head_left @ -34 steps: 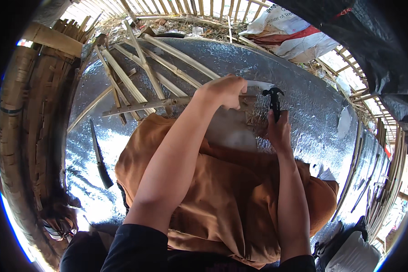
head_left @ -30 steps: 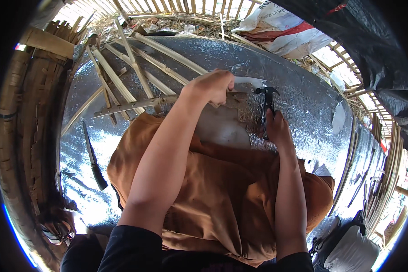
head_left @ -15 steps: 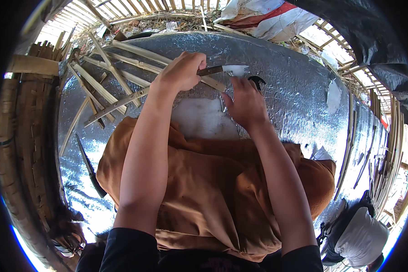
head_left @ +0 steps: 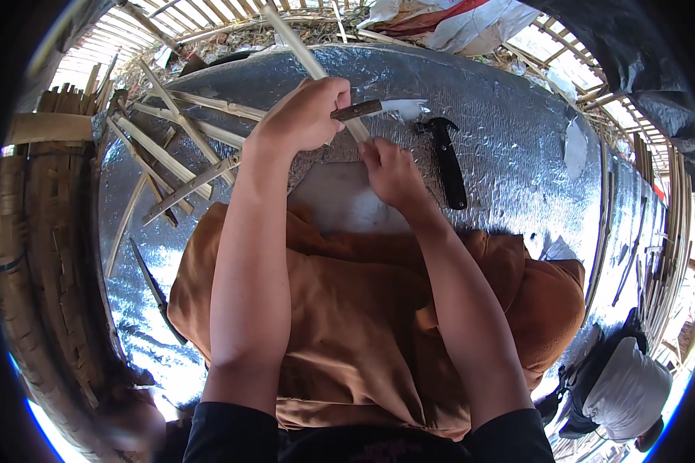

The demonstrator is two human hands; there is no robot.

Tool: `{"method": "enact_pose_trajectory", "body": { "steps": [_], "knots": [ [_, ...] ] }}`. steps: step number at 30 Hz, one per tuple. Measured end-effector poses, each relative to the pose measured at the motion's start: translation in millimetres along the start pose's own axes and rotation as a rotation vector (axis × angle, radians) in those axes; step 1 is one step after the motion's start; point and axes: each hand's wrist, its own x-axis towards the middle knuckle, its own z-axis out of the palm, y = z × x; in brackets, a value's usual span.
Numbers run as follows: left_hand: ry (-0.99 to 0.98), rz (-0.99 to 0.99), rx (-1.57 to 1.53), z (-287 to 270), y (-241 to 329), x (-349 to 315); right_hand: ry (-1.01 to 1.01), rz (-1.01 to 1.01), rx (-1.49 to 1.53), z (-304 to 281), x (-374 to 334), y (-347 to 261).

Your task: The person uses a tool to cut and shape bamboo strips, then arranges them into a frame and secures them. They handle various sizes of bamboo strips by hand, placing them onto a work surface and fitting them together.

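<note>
My left hand (head_left: 305,116) is closed around the dark wooden handle of a knife (head_left: 359,109), whose pale blade points right. A split bamboo strip (head_left: 295,40) slants from the far side down past the knife handle to my right hand (head_left: 394,174). The right fingers are pressed together on its near end. Beyond the knife tip, to the right, lies a black hammer (head_left: 449,166) with a claw head. A whitish flat patch (head_left: 340,197) shows under my hands, next to the brown cloth (head_left: 347,324) over my lap.
Several bamboo strips (head_left: 162,154) lie crossed at the left on the silver foil sheet (head_left: 517,154). A dark, thin blade-like tool (head_left: 153,282) rests left of the cloth. Bamboo poles (head_left: 54,270) stand at the left edge. A grey-white bundle (head_left: 629,397) sits at lower right.
The bamboo strip has swung from a leftward slant to a steeper one, its far end up and away. My right hand has shifted left and nearer, uncovering the hammer.
</note>
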Motion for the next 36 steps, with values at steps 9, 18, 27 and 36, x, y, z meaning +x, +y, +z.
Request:
{"method": "enact_pose_trajectory", "body": {
  "steps": [9, 18, 27, 36],
  "knots": [
    [-0.094, -0.079, -0.016, -18, 11, -7, -0.341, 0.145, 1.208, -27, 12, -18],
    [0.03, -0.107, -0.081, -46, 41, -29, -0.267, 0.023, 1.194, -51, 25, -42],
    [0.092, -0.035, -0.258, -64, 34, -43, -0.12, -0.187, 1.146, -52, 28, -81],
    [0.098, -0.042, -0.298, -72, 39, -51, -0.105, -0.21, 1.132, -52, 24, -94]
  ]
}}
